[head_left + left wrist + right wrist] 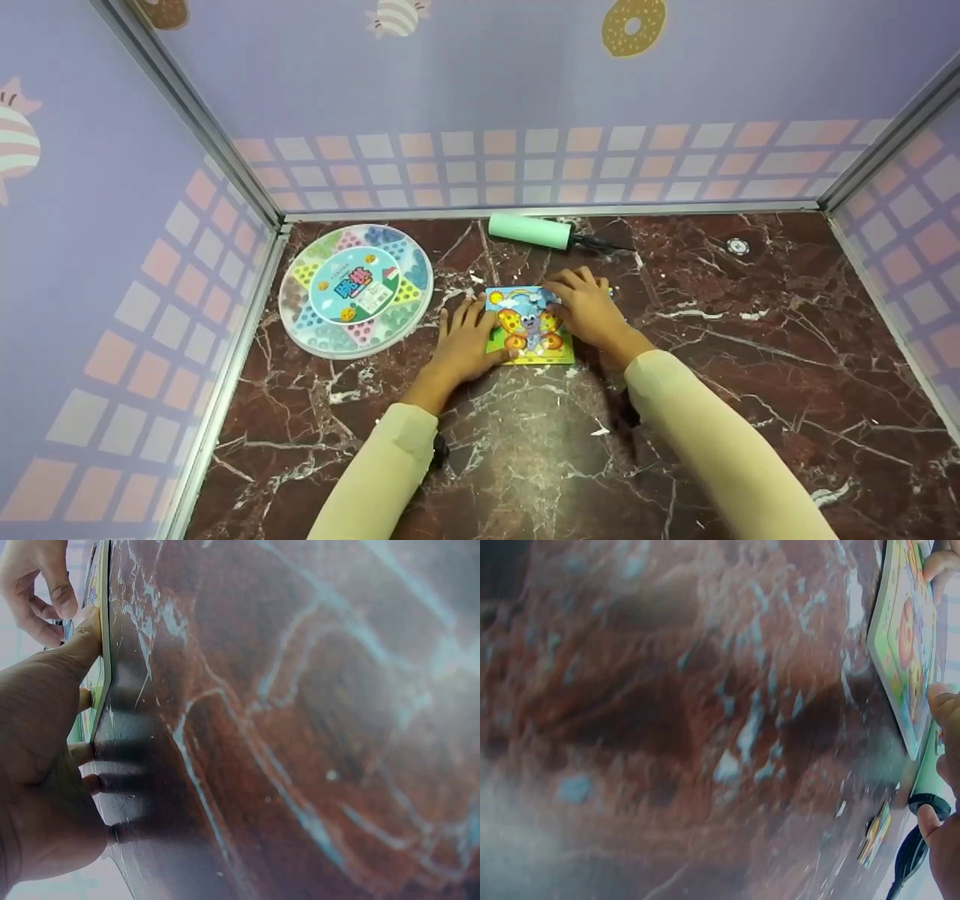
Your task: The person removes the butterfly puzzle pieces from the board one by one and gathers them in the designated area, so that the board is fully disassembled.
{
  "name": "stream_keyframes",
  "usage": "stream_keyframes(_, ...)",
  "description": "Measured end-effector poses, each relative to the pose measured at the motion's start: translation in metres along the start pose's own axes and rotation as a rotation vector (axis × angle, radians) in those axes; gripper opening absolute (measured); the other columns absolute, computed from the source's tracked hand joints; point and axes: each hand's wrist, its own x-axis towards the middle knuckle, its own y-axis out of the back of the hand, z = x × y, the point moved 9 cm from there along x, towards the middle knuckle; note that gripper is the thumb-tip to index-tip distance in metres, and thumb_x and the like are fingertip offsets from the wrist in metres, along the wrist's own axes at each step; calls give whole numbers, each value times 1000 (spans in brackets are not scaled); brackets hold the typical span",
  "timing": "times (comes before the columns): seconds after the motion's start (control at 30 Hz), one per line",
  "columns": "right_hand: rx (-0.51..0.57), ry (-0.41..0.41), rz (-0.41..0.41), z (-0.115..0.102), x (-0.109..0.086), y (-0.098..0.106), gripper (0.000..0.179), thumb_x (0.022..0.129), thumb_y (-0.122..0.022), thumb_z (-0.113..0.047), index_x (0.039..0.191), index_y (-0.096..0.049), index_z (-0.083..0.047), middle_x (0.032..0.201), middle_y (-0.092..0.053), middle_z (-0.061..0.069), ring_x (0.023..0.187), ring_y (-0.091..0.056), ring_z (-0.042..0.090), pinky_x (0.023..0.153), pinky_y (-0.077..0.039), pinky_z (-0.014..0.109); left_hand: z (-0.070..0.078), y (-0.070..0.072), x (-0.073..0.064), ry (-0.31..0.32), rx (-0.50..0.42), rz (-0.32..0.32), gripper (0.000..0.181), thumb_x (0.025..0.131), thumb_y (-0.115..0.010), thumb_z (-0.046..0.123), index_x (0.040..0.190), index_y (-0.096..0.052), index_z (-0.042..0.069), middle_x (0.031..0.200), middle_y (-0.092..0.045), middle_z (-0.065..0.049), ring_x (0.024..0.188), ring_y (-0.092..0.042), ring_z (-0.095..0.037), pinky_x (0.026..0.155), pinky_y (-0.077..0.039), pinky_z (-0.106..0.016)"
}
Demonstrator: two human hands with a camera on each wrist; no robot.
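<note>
A butterfly jigsaw puzzle in a thin, colourful board lies flat on the dark marbled tabletop. My left hand lies spread at its left side, with the thumb over the bottom edge; the left wrist view shows that thumb on the rim. Over the upper right corner, my right hand touches the picture with slightly bent fingers. Its thumb meets the board's surface in the right wrist view. Beside the board on that side lies a small loose puzzle piece, mostly hidden behind the right hand in the head view.
A round Chinese checkers set under a clear lid lies at the left. Behind the puzzle is a mint-green hand pump with a black end. A small round white disc lies at the back right. Patterned walls enclose three sides.
</note>
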Motion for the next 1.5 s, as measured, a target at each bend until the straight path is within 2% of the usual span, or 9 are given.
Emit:
stream_keyframes(0.2,-8,4,17,10,-6,5,36,105,-76,-19,139,-74,-11,140,-69,13,132,-56,41,98,-45,68,-4,-4,1,-9,-43,3,56,101,-73,62,132,-59,17,186,-17,-15,173,-13,-43,137,-3,-75)
stream_keyframes(0.47,-15,-15,47,27,-17,14,34,102,-79,-19,136,-76,-11,136,-71,12,124,-57,40,96,-46,68,-10,-11,5,-29,-65,25,60,98,-73,64,133,-60,16,186,-17,-15,173,-12,-43,136,1,-75)
stream_keyframes(0.77,-21,-33,63,45,-28,23,36,101,-79,-17,137,-76,-12,137,-71,11,121,-58,39,94,-46,65,1,0,-2,-20,-42,17,52,101,-74,57,130,-61,16,185,-20,-17,172,-15,-44,136,-5,-76)
stream_keyframes(1.17,-15,-78,61,68,-41,38,36,101,-79,-15,137,-75,-10,138,-71,13,126,-57,41,100,-47,71,0,0,-2,-10,-21,2,58,101,-68,65,134,-60,18,185,-21,-14,173,-13,-41,137,-5,-74)
stream_keyframes(1.33,-11,-102,65,79,-47,45,35,102,-78,-13,136,-76,-10,138,-71,13,124,-56,41,96,-45,67,-1,-1,-1,-15,-35,4,58,101,-72,61,137,-58,17,185,-22,-16,173,-14,-42,137,-4,-74)
stream_keyframes(1.43,-6,-108,71,85,-51,48,35,102,-77,-13,137,-75,-10,140,-71,14,123,-56,41,94,-44,65,-5,-5,3,-13,-48,5,61,100,-72,63,138,-58,17,185,-20,-15,173,-12,-42,137,-1,-73)
stream_keyframes(1.5,-2,-115,72,90,-53,49,34,103,-77,-15,137,-75,-10,141,-71,14,122,-56,41,94,-43,65,-3,-3,2,-8,-37,2,61,100,-71,64,138,-59,17,185,-20,-15,173,-13,-41,138,-2,-73)
